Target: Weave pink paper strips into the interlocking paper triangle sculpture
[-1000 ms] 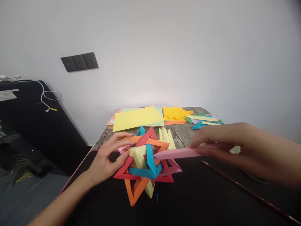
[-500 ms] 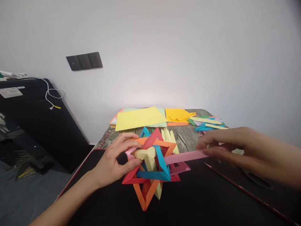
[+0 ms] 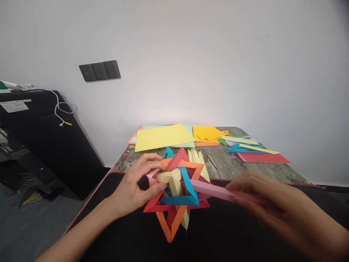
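Note:
A modular origami star of folded paper strips in red, orange, blue, cream and pink is in the middle foreground, above a black mat. My left hand grips its left side, thumb in front and fingers on top. My right hand, partly blurred, pinches a long pink paper strip to the right of the star. The strip's left end passes behind the blue piece into the star; how it sits inside is hidden.
Several cream strips lie just behind the star. Yellow paper sheets, orange-yellow folded paper, blue strips and a red sheet are on the wooden table. A black cabinet stands at left.
My right hand has moved down and slightly right, and the pink strip now slopes downward to the right. The red sheet behind has come into view. My left hand keeps its hold.

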Action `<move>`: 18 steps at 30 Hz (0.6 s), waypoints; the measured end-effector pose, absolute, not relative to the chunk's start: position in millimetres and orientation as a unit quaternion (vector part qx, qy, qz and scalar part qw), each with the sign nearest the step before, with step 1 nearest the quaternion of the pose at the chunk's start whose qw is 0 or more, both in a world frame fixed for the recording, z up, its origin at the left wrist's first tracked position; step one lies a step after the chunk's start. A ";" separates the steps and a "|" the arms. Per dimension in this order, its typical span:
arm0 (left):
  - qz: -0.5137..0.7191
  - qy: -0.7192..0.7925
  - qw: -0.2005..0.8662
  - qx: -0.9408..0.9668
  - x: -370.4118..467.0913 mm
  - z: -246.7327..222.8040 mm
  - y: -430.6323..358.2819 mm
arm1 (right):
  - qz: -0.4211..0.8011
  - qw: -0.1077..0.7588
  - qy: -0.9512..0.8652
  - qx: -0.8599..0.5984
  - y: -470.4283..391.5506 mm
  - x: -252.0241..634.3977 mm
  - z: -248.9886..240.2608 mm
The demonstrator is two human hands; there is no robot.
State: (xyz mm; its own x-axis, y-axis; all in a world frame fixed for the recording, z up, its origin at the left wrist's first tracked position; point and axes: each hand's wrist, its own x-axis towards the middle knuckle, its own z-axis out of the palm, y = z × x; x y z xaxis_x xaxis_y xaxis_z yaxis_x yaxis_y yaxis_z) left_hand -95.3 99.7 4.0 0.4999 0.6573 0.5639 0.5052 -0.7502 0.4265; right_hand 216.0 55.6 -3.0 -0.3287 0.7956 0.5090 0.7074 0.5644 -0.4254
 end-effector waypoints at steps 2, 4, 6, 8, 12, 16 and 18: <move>0.370 0.338 0.100 0.859 -95.1 3.8 99.9 | 0.087 0.311 -0.846 -0.424 56.0 215.6 -1.8; 0.370 0.339 0.093 0.860 -95.4 3.9 99.9 | 0.086 0.306 -0.855 -0.411 55.4 212.0 -2.8; 0.368 0.341 0.085 0.861 -96.2 4.2 99.9 | 0.079 0.319 -0.847 -0.419 53.9 205.8 -5.8; 0.364 0.341 0.077 0.863 -97.3 4.4 99.6 | 0.073 0.333 -0.833 -0.437 52.1 199.3 -9.7; 0.359 0.334 0.068 0.869 -97.8 4.6 98.1 | 0.058 0.347 -0.827 -0.440 50.2 193.6 -17.1; 0.375 0.328 0.083 0.863 -94.9 5.5 95.7 | 0.014 0.370 -0.824 -0.429 50.4 192.0 -21.4; 0.379 0.329 0.097 0.860 -93.4 6.3 94.7 | 0.007 0.374 -0.823 -0.427 50.5 189.0 -21.9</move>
